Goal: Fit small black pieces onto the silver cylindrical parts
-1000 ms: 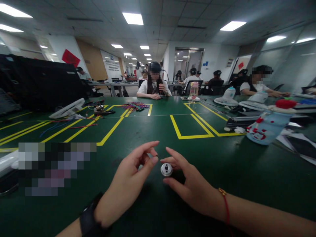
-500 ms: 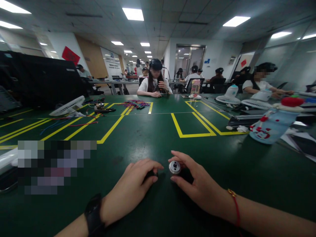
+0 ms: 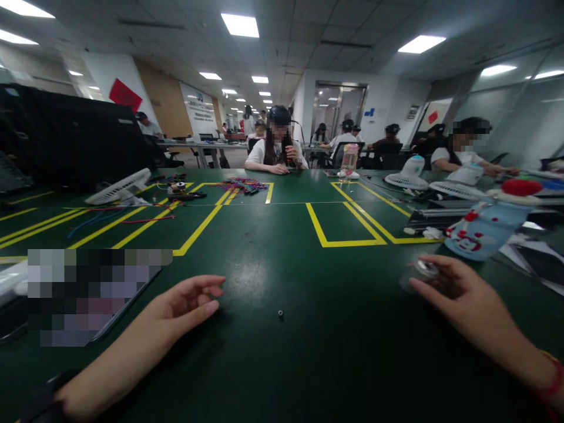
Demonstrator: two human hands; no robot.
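My right hand [image 3: 458, 294] is out to the right on the green table [image 3: 282, 258], with a small round silver motor [image 3: 426, 269] pinched between thumb and fingers, blurred by motion. My left hand [image 3: 185, 302] rests to the left with its fingers loosely curled and nothing in it. Between the hands a tiny dark part [image 3: 280, 314] lies alone on the table surface.
A blue and white bottle with a red cap [image 3: 484, 226] lies just beyond my right hand. White desk fans [image 3: 118, 189] and loose wires sit at the left, a pile of coloured wires [image 3: 241, 187] further back. Other people sit at the far side. Yellow tape lines mark the table.
Both hands drew apart from the centre. My right hand carried the silver motor far to the right; my left hand slid left and let go of the tiny dark part, which stays on the table.
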